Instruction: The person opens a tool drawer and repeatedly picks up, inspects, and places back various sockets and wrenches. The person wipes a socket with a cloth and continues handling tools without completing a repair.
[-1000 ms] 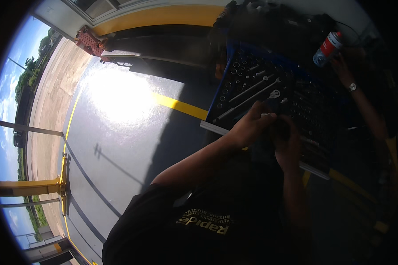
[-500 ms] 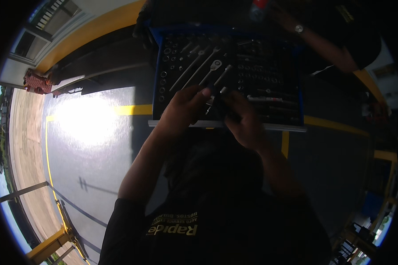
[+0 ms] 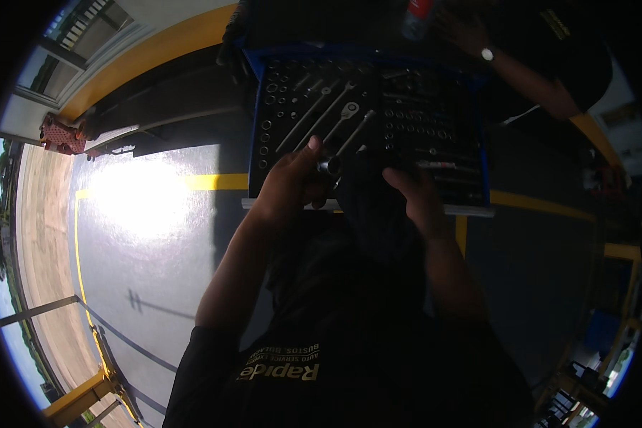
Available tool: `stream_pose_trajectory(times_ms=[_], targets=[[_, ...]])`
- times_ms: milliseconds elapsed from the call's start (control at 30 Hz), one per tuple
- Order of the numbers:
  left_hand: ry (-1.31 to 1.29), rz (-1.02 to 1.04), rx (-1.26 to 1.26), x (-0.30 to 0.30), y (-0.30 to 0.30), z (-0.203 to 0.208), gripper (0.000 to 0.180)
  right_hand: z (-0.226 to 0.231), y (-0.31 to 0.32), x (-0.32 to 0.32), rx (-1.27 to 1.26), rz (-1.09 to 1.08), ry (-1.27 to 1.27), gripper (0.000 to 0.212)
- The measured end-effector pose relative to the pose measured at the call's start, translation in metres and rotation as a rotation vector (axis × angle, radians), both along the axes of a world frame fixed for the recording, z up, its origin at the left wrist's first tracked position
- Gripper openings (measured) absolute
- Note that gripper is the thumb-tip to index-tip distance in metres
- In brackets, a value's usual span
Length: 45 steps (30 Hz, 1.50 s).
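My left hand (image 3: pixel 290 177) is closed on a shiny metal socket (image 3: pixel 330 166), its round end showing beside my fingers. A dark cloth (image 3: pixel 369 196) hangs from my right hand (image 3: pixel 415 194), its thumb lying along the cloth's edge. Both hands are over the front of an open tool drawer (image 3: pixel 367 207). Inside, a ratchet (image 3: pixel 349 110) and several long bars lie aslant in dark cutouts. A column of sockets (image 3: pixel 265 125) runs down the left side, and rows of smaller sockets (image 3: pixel 421 130) fill the right half.
A co-worker's hand (image 3: pixel 464 30) with a wristwatch is at the far right, near a bottle (image 3: pixel 416 20) with a red label on the cabinet top. Yellow lines (image 3: pixel 217 182) mark the grey floor. A yellow metal post (image 3: pixel 85 396) stands at lower left.
My hands have moved apart. The socket now shows at my left fingers, and the cloth hangs more openly from my right hand. The co-worker's hand has shifted slightly.
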<state>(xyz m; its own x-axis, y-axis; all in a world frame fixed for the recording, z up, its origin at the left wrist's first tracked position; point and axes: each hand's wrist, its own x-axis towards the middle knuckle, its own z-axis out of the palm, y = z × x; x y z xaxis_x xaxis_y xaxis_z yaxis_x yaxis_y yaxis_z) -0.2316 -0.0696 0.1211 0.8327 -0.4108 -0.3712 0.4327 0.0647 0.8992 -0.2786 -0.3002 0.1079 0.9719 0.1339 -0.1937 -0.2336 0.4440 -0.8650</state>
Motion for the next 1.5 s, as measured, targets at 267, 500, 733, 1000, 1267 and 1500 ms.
stream_pose_trajectory(times_ms=[267,500,733,1000,1267,1500], targets=[[-0.035,0.12,0.105,-0.013,-0.024,0.009,0.067,0.007,0.024,-0.007,-1.036,-0.029,-0.808,0.044],[-0.135,-0.019,0.301,0.0,-0.008,0.0,0.063,-0.002,0.022,-0.013,-1.3,0.203,-0.681,0.057],[-0.067,-0.014,0.236,-0.001,-0.01,-0.025,0.052,-0.01,0.01,0.009,-1.068,0.263,-0.631,0.05],[-0.183,0.026,0.056,-0.018,-0.014,-0.029,0.036,0.004,0.014,0.016,-0.829,0.262,-0.391,0.041],[-0.02,-0.007,0.216,-0.016,-0.008,-0.004,0.056,0.003,0.009,0.012,-0.852,0.323,-0.44,0.044],[-0.185,-0.069,0.404,-0.007,-0.003,0.006,0.047,0.004,0.012,-0.004,-1.27,0.267,-0.648,0.049]])
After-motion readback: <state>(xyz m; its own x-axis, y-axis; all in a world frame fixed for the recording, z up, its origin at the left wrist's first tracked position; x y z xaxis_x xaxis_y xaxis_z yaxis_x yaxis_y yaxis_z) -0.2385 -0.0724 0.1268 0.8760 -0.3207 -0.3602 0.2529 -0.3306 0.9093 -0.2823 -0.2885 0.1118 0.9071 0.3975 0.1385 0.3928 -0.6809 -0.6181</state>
